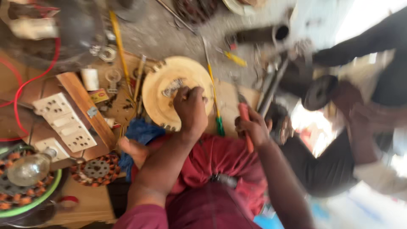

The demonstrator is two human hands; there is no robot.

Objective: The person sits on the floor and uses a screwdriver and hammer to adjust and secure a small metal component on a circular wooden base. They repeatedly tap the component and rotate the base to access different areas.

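The view is blurred. My left hand (190,109) is curled into a fist on top of a round cream disc (159,91), and it presses by the grey metal part at the disc's centre. My right hand (253,127) is closed around the orange-red handle of a tool (244,113). The tool's metal end points up and away, just right of the disc. Both forearms reach out over my maroon clothing (212,169). A bare foot (133,149) lies just below the disc's left side.
A white socket board (65,123) on wood, a glass bulb (29,169), two copper-wound stators (95,169), red wire (36,76), a blue cloth (142,131) and yellow and green screwdrivers (218,123) lie around. Another person in dark clothes (360,127) is at the right.
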